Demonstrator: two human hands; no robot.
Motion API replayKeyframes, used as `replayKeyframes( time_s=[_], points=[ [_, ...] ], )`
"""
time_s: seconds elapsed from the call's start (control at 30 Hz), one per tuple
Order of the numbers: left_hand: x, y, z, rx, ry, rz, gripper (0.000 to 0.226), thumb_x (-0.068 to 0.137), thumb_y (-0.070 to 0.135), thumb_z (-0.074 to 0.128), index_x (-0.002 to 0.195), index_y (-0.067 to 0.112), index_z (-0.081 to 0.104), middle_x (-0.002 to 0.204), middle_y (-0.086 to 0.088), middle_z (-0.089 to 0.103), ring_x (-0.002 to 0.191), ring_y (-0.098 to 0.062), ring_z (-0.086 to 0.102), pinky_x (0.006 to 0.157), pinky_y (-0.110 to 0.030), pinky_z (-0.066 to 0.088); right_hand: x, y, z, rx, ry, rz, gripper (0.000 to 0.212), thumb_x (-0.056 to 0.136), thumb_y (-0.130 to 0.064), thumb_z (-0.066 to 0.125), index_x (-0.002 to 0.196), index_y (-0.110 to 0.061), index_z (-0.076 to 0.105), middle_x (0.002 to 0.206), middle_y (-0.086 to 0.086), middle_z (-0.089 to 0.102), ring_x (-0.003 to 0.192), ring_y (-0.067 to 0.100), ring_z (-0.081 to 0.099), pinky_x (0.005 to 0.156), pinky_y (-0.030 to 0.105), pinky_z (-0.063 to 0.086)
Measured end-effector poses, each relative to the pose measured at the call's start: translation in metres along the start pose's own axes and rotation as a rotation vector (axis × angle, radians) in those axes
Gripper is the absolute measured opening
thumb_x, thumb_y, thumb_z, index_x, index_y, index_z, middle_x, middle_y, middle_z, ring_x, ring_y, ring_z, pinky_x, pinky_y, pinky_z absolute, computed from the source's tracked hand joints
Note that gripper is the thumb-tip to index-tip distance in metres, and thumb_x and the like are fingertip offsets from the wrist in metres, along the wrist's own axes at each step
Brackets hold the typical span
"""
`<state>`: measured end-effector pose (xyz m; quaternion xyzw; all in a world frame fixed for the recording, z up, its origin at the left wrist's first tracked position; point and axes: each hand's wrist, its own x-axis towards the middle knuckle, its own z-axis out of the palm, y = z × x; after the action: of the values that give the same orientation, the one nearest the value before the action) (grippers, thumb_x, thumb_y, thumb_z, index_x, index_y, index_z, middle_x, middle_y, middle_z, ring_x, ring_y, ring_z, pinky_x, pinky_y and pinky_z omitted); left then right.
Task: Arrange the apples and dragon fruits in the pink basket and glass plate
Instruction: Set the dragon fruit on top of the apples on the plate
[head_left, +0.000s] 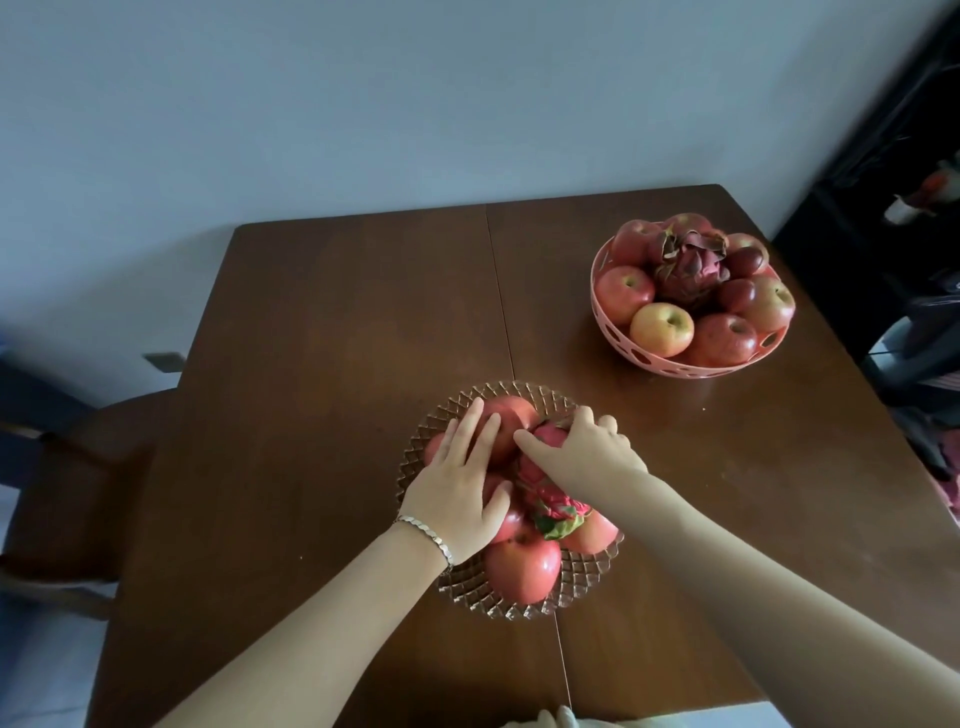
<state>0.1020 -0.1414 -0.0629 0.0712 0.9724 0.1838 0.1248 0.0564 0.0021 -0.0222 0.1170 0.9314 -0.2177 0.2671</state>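
Glass with a cut diamond pattern forms the round plate (587, 574) near the front edge of the dark brown wooden table (322, 364). We see red apples heaped on it, with 1 pink, green-tipped dragon fruit (550, 501) lying across the top of the heap.

Our left hand (457, 491), with a silver chain bracelet (428, 535) at the wrist, lies palm-down and flat on the left side of the heap. Its fingers (467, 426) are spread over the large red apple at the far side of the plate (511, 421); they press on it and do not close around it.

Our right hand (587, 452) comes in from the right and is curled over the far end of the dragon fruit, thumb on the left of the fruit and fingers on the right, gripping it. The fruit's leafy near end sticks out below the wrist, above the glossy red apple at the plate's near edge (522, 569).

Well apart, at the far right of the table, stands the round pink perforated plastic basket (670, 364). It holds several red and yellow-red apples ringed around 1 darker dragon fruit (685, 270) at its centre. Neither hand is near it.
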Motion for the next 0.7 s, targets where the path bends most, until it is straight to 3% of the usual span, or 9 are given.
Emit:
replayKeyframes(
  time_s=[0.13, 0.33, 0.5, 0.6, 0.7],
  points=[
    [0.001, 0.002, -0.002, 0.023, -0.023, -0.001, 0.071, 0.092, 0.042, 0.039, 0.148, 0.026, -0.002, 0.156, 0.008, -0.018, 0.146, -0.021, 0.002, 0.095, -0.031, 0.051, 0.001, 0.003, 0.006, 0.111, 0.022, -0.046, 0.083, 0.078, -0.066, 0.05, 0.145, -0.027, 0.021, 0.144, 0.011, 0.03, 0.132, 0.035, 0.032, 0.104, 0.049, 0.039],
    [0.003, 0.004, -0.004, 0.045, -0.075, -0.019, 0.075, 0.091, 0.043, 0.04, 0.148, 0.023, -0.004, 0.156, 0.002, -0.019, 0.146, -0.028, 0.003, 0.108, -0.038, 0.039, 0.003, 0.003, 0.005, -0.035, 0.049, -0.112, 0.077, 0.082, -0.066, 0.042, 0.146, -0.029, 0.021, 0.147, 0.011, 0.03, 0.133, 0.033, 0.029, 0.103, 0.047, 0.037],
    [0.007, 0.01, -0.001, -0.032, -0.087, -0.067, 0.083, 0.086, 0.038, 0.048, 0.147, 0.021, -0.006, 0.155, -0.002, -0.022, 0.145, -0.032, -0.004, 0.114, -0.044, 0.03, 0.013, 0.011, -0.005, 0.196, -0.142, -0.103, 0.077, 0.084, -0.061, 0.046, 0.148, -0.032, 0.014, 0.153, 0.009, 0.019, 0.14, 0.033, 0.018, 0.113, 0.049, 0.027],
    [0.004, 0.012, -0.004, -0.134, -0.109, -0.091, 0.084, 0.086, 0.037, 0.051, 0.147, 0.027, -0.005, 0.155, 0.002, -0.024, 0.145, -0.031, -0.008, 0.116, -0.048, 0.023, 0.009, 0.032, -0.012, 0.451, -0.073, -0.15, 0.07, 0.088, -0.055, 0.044, 0.147, -0.027, 0.02, 0.153, 0.011, 0.022, 0.141, 0.029, 0.023, 0.115, 0.049, 0.025],
    [-0.003, 0.001, -0.006, -0.339, 0.065, -0.166, 0.077, 0.087, 0.041, 0.049, 0.146, 0.037, -0.001, 0.157, 0.004, -0.017, 0.145, -0.027, -0.006, 0.117, -0.053, 0.009, 0.013, 0.065, -0.017, 0.542, 0.046, -0.077, 0.065, 0.09, -0.056, 0.041, 0.144, -0.024, 0.028, 0.151, 0.01, 0.03, 0.137, 0.027, 0.032, 0.113, 0.047, 0.028]
  ],
)
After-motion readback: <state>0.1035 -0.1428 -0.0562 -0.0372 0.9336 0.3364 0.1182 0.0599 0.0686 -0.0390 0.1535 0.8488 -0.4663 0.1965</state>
